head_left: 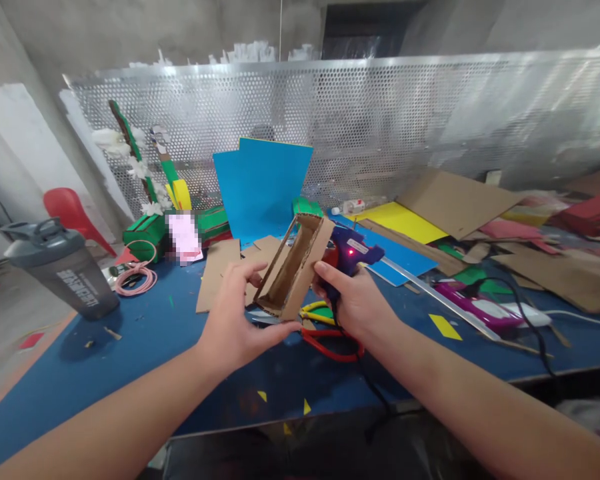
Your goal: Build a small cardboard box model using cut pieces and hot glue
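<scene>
A small open cardboard box (303,267), long and narrow, is tilted in the air between my hands. My left hand (235,313) curves around its lower left end, the thumb at the bottom edge and the fingers at the side. In my right hand (357,297) is a dark blue hot glue gun (347,250) with a small red light lit. A long clear glue stick (440,293) sticks out of its back. The right thumb also presses on the box's side. Below the box lie red-handled scissors (333,350) and a tool with yellow handles (317,312), partly hidden.
A grey shaker bottle (67,267) and coiled pink cable (136,279) are at left. Blue sheets (263,187) lean at the back against a perforated metal panel (380,127). Cardboard pieces (460,200) and a purple-white power strip (480,308) with a black cord lie right.
</scene>
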{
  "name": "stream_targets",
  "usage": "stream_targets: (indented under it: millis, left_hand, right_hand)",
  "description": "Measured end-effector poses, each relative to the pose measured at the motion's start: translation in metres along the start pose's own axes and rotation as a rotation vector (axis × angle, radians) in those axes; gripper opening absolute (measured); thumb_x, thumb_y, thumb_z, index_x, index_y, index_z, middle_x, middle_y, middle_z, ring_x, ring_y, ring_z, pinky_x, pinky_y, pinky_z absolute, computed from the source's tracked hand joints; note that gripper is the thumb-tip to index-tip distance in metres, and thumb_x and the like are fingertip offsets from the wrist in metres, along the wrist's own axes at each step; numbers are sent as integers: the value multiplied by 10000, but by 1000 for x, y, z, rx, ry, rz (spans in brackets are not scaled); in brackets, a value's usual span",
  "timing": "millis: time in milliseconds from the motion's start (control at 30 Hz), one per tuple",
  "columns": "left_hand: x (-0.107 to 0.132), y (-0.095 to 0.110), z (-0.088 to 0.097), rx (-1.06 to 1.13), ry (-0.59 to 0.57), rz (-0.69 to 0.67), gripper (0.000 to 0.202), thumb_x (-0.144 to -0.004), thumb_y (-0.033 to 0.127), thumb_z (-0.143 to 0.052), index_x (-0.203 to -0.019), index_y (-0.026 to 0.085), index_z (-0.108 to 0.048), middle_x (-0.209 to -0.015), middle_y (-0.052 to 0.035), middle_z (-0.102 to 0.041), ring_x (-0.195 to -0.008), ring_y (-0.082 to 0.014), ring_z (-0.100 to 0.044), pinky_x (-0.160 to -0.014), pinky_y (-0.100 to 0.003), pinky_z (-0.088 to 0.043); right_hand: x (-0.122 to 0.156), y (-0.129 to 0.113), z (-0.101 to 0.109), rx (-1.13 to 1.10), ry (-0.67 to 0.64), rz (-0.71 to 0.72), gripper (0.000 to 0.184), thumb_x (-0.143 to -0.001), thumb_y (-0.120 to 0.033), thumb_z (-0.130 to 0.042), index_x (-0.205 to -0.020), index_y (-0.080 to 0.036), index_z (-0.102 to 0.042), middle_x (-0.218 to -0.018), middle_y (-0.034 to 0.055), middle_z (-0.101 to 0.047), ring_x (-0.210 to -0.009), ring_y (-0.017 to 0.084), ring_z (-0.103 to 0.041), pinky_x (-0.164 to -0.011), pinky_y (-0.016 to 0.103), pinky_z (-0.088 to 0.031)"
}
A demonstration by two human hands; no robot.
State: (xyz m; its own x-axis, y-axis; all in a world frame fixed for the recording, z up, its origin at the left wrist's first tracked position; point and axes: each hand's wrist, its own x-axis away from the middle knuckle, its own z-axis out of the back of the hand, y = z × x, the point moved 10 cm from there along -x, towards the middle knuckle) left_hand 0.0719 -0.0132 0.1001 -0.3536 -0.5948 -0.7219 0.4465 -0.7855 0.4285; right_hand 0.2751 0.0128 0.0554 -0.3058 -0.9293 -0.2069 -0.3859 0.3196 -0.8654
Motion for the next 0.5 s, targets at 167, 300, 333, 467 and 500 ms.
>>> stream_targets:
  millis: [167, 300, 333, 467, 500]
  left_hand:
    - [2, -7, -10, 81, -51, 36, 913, -770, 543, -926, -1516, 275, -472, -1304, -125, -616, -1049, -274, -657, -851, -416, -578]
    - [-1, -15, -8, 127, -79, 83, 749, -913, 598, -775, -1527, 275, -493, -1384, -146, -621, -1049, -266, -650, -883, -425, -569]
    - [-1, -17, -6, 132, -82, 94, 705, -935, 599, -747, -1515, 276, -508, -1380, -143, -630, -1067, -270, -649, -891, -425, -567]
    - [-4, -24, -4, 192, -88, 116, 658, -917, 610, -763, -1452, 285, -560, -1389, -132, -651, -1213, -316, -643, -949, -449, -557]
    - [-5, -24, -5, 222, -86, 117, 656, -907, 601, -780, -1439, 283, -565, -1402, -133, -651, -1243, -323, -641, -966, -456, -555]
  right_hand:
    - [2, -4, 3, 124, -6, 45, 407, -581, -453, -997, -704, -206, -697, -568, -34, -633, -486, 118, -503, -458, 283, -438]
    - [9, -12, 0, 341, -57, 76, 311, -618, -404, -971, -684, -215, -733, -639, 14, -736, -577, 192, -652, -572, 342, -570]
    - [12, -15, -3, 375, -79, 106, 297, -616, -388, -971, -742, -222, -759, -715, 30, -783, -640, 227, -708, -621, 369, -608]
    - [22, -26, -14, 474, -130, 314, 235, -678, -348, -925, -833, -283, -760, -818, 29, -826, -830, 312, -803, -805, 456, -669]
    - [25, -26, -17, 508, -140, 362, 193, -708, -343, -904, -827, -293, -759, -814, 28, -823, -851, 318, -808, -838, 471, -667]
